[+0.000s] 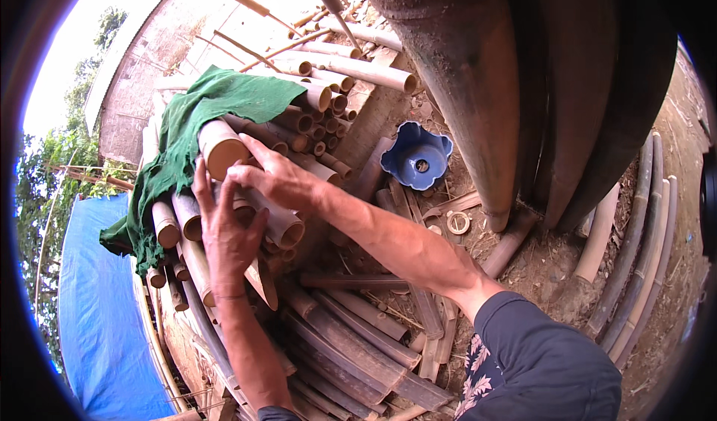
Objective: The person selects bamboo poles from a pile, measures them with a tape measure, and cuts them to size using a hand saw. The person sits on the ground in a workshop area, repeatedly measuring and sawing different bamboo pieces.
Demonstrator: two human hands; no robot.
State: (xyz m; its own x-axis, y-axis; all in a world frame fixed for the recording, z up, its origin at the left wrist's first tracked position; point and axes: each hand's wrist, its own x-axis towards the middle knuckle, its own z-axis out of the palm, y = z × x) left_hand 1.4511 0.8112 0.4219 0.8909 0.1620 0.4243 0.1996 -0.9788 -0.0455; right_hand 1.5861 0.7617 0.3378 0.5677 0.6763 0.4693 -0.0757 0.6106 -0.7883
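Observation:
A thick cut bamboo pole juts out of the pile toward me, its pale round end facing my hands. My right hand reaches across from the right and grips its lower right rim, index finger stretched along the side and the other fingers curled. Spread fingers of my left hand point upward, the tips touching the left and lower edge of the same pole end. A ragged green cloth drapes over the pile just behind. Whether anything small lies between the fingertips is hidden.
Several stacked bamboo poles extend behind the cloth. Split bamboo lengths lie below my arms. On the dirt sit a blue scalloped bowl and a pale ring. Large dark upright bamboo stands right; a blue tarp hangs left.

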